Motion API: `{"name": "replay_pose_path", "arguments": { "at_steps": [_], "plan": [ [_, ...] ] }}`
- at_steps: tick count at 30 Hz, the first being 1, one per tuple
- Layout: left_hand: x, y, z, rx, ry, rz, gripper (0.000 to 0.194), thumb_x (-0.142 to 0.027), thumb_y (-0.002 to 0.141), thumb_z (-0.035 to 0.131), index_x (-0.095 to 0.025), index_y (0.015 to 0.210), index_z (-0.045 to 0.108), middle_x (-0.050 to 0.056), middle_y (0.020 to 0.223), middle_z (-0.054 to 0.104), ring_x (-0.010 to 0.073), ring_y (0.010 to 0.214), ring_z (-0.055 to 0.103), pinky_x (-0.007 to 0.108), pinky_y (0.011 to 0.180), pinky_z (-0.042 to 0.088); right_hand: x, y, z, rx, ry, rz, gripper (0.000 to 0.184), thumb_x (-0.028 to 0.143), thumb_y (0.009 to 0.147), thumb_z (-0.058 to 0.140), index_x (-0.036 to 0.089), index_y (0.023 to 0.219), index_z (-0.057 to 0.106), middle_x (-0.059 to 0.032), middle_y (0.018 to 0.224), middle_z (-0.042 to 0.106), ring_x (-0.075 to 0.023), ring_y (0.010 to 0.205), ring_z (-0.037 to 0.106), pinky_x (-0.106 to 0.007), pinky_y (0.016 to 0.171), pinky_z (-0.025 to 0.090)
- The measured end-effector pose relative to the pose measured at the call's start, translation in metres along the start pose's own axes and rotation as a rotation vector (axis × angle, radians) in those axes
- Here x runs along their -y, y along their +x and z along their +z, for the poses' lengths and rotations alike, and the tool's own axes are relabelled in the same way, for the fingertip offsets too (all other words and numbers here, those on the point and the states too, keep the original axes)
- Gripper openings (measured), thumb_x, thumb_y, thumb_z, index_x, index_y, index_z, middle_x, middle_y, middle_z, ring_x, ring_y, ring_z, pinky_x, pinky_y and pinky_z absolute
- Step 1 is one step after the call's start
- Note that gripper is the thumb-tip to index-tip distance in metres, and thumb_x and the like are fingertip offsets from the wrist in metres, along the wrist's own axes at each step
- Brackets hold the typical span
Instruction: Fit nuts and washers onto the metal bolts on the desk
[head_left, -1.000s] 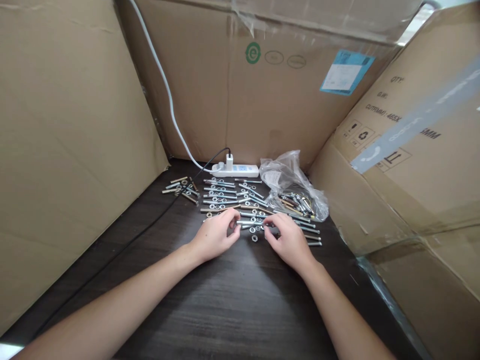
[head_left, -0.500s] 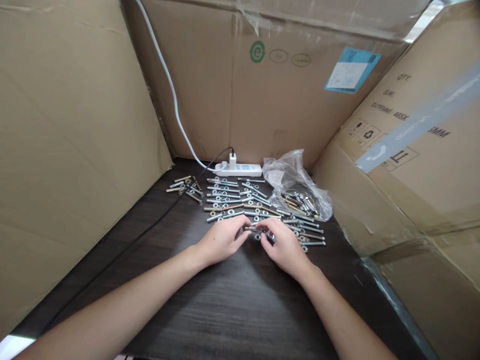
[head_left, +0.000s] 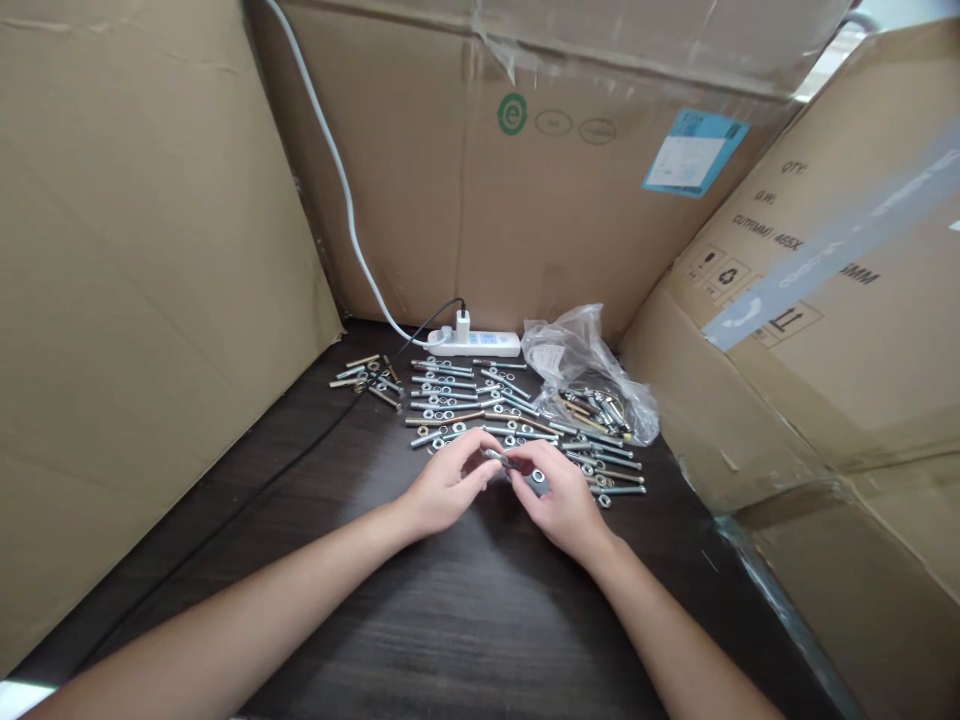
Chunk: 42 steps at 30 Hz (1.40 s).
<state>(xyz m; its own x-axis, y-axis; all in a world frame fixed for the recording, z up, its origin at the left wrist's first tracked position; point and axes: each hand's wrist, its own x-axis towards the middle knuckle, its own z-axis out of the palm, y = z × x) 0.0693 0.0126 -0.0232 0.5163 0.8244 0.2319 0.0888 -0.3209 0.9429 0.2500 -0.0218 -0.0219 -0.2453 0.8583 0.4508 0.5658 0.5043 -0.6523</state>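
My left hand [head_left: 450, 482] and my right hand [head_left: 559, 498] meet fingertip to fingertip above the near part of the laid-out hardware. Pinched between them is a short silver metal bolt [head_left: 495, 456], slightly tilted; the fingers cover much of it, and whether a nut or sleeve is on it I cannot tell. Both hands are closed on this piece. A loose washer [head_left: 538, 477] shows beside my right thumb. Just beyond the fingers lie rows of long bolts [head_left: 442, 394] with nuts and washers between them. More long bolts [head_left: 619, 464] lie to the right of my right hand.
A small pile of bolts and nuts [head_left: 367, 375] lies at the left, crossed by a black cable [head_left: 315, 440]. A clear plastic bag [head_left: 566, 345] with more hardware is at the back right, beside a white power strip [head_left: 491, 344]. Cardboard boxes [head_left: 555, 220] wall in the dark table [head_left: 450, 620].
My hands have drawn closer together, and the right one has shifted slightly left. The bolt, level between them earlier, is now tilted and more hidden by the fingers. The camera view has shifted a little.
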Motion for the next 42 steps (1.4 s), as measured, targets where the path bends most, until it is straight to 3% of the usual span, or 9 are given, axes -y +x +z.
{"name": "replay_pose_path", "arguments": {
  "at_steps": [5, 8, 12, 17, 22, 26, 35, 42],
  "plan": [
    [0.002, 0.004, 0.004, -0.017, -0.344, -0.107, 0.021, -0.032, 0.084, 0.058, -0.017, 0.098, 0.051, -0.002, 0.081, 0.050, 0.0046, 0.053, 0.047, 0.019, 0.050, 0.040, 0.001, -0.001, 0.003, -0.048, 0.033, -0.005, 0.018, 0.015, 0.085, 0.051, 0.021, 0.100, 0.059, -0.0053, 0.090, 0.061, -0.0165, 0.079, 0.058, -0.031, 0.073, 0.051],
    [0.002, 0.005, 0.004, -0.034, -0.421, -0.158, 0.026, -0.035, 0.082, 0.061, -0.017, 0.094, 0.048, -0.004, 0.075, 0.049, 0.0042, 0.049, 0.046, 0.018, 0.046, 0.037, 0.003, -0.001, 0.003, -0.049, 0.051, -0.005, 0.018, 0.016, 0.084, 0.052, 0.021, 0.100, 0.059, -0.0051, 0.090, 0.061, -0.0167, 0.078, 0.058, -0.031, 0.073, 0.051],
    [0.002, 0.006, 0.004, -0.062, -0.462, -0.144, 0.024, -0.032, 0.080, 0.064, -0.016, 0.091, 0.050, -0.004, 0.070, 0.051, 0.0065, 0.059, 0.051, 0.020, 0.059, 0.044, 0.005, 0.000, 0.005, -0.032, 0.073, -0.009, 0.018, 0.016, 0.084, 0.051, 0.022, 0.100, 0.059, -0.0048, 0.089, 0.062, -0.0166, 0.077, 0.059, -0.031, 0.072, 0.051],
    [-0.001, 0.006, 0.002, -0.094, -0.665, -0.239, 0.026, -0.034, 0.079, 0.066, -0.020, 0.094, 0.051, 0.000, 0.094, 0.054, 0.0138, 0.089, 0.056, 0.031, 0.076, 0.053, -0.002, 0.001, 0.003, -0.026, 0.086, 0.040, 0.026, 0.018, 0.084, 0.052, 0.021, 0.109, 0.057, -0.0065, 0.096, 0.064, -0.0168, 0.079, 0.061, -0.031, 0.074, 0.052],
    [-0.005, 0.005, -0.007, 0.042, -0.900, -0.398, 0.025, -0.031, 0.083, 0.063, -0.025, 0.098, 0.045, 0.001, 0.104, 0.052, 0.0180, 0.104, 0.053, 0.044, 0.081, 0.053, -0.024, 0.005, -0.026, -0.094, -0.096, 0.181, 0.017, 0.022, 0.086, 0.049, 0.019, 0.095, 0.063, -0.0053, 0.087, 0.067, -0.0172, 0.073, 0.061, -0.030, 0.067, 0.050],
    [-0.001, 0.007, -0.015, 0.172, -0.961, -0.461, 0.021, -0.029, 0.085, 0.061, -0.023, 0.096, 0.045, 0.001, 0.092, 0.053, 0.0140, 0.089, 0.056, 0.036, 0.076, 0.053, -0.029, 0.006, -0.042, -0.052, -0.219, 0.227, 0.017, 0.022, 0.086, 0.048, 0.019, 0.090, 0.064, -0.0041, 0.084, 0.068, -0.0167, 0.069, 0.060, -0.027, 0.060, 0.047],
    [0.007, 0.012, -0.030, 0.308, -0.946, -0.498, 0.022, -0.029, 0.082, 0.064, -0.018, 0.093, 0.049, 0.003, 0.085, 0.054, 0.0129, 0.076, 0.055, 0.023, 0.058, 0.045, -0.017, 0.008, -0.025, 0.113, -0.368, 0.164, 0.016, 0.018, 0.082, 0.051, 0.020, 0.088, 0.066, -0.0034, 0.083, 0.067, -0.0171, 0.074, 0.061, -0.029, 0.068, 0.047],
    [0.010, 0.014, -0.031, 0.376, -0.945, -0.541, 0.015, -0.026, 0.082, 0.060, -0.015, 0.088, 0.053, 0.004, 0.083, 0.054, 0.0129, 0.072, 0.055, 0.021, 0.053, 0.040, -0.016, 0.006, -0.034, 0.167, -0.451, 0.196, 0.012, 0.017, 0.078, 0.056, 0.021, 0.084, 0.065, -0.0019, 0.076, 0.064, -0.0178, 0.074, 0.058, -0.029, 0.070, 0.044]
  ]
}}
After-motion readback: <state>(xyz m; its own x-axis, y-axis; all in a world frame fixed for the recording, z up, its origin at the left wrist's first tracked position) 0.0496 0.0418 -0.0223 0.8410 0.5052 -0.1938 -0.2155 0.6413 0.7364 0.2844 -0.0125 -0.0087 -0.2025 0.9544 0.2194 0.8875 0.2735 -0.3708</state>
